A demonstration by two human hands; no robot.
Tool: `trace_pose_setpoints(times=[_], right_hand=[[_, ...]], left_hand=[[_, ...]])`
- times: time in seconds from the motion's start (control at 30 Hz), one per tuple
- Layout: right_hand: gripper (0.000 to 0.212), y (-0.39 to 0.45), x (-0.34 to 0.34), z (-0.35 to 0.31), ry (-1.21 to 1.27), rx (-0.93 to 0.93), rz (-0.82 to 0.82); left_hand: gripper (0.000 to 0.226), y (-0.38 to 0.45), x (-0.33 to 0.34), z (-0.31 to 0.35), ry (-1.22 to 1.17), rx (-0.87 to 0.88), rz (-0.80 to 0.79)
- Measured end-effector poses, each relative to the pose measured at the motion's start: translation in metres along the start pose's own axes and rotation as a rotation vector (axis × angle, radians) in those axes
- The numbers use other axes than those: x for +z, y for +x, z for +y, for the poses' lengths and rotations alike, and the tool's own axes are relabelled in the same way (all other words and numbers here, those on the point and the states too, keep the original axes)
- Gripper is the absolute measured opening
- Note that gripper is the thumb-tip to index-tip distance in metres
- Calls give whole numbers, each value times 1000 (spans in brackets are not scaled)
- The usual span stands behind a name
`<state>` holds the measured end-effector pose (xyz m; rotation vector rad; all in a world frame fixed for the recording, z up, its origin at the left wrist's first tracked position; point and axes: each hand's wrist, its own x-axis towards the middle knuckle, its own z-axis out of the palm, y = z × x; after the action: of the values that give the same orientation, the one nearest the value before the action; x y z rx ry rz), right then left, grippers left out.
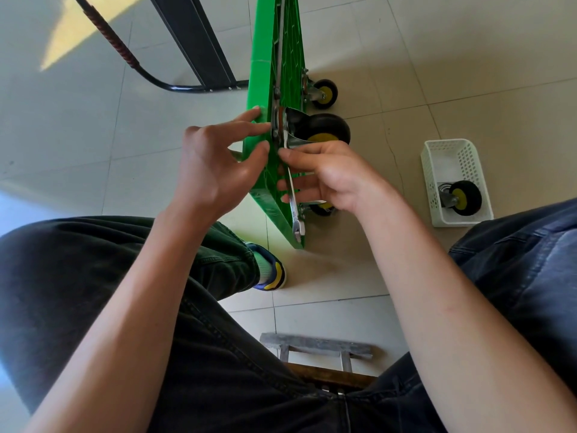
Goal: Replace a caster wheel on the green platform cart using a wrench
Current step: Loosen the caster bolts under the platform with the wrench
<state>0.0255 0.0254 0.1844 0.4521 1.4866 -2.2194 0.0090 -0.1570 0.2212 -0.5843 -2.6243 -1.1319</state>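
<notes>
Meanwhile, with the green plastic platform cart (282, 57) stood on edge exposing its black-and-yellow caster wheel (321, 129), the left hand (215, 170) steadies the deck with straight, spread fingers as the right hand (324, 176) grips a silver steel wrench (293, 198) at the mounting plate.

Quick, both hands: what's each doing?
Left hand: open, fingertips on the green plastic cart deck.
Right hand: grip on the silver metal wrench.
</notes>
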Motion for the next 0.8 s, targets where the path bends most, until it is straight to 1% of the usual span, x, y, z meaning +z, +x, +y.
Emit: trace_pose_setpoints(times=[0.13, 0.3, 0.43, 0.5, 0.6, 0.73, 0.8], right_hand=[[28, 0, 1, -4, -18, 7, 6], [16, -1, 7, -9, -25, -18, 27], [23, 2, 10, -8, -16, -49, 60], [21, 3, 11, -5, -59, -57, 73], [22, 7, 9, 1, -220, -86, 121], [20, 20, 5, 12, -595, -227, 283], [24, 20, 3, 13, -660, -288, 341]], left_hand=[[29, 0, 0, 0, -7, 3, -3], [30, 0, 1, -1, -3, 6, -3], [31, 1, 1, -2, 0, 3, -1], [31, 1, 1, -2, -4, 2, -2], [30, 0, 2, -2, -10, -1, -2], [28, 0, 1, -4, -3, 0, -17], [28, 1, 1, -5, 11, 3, -25]])
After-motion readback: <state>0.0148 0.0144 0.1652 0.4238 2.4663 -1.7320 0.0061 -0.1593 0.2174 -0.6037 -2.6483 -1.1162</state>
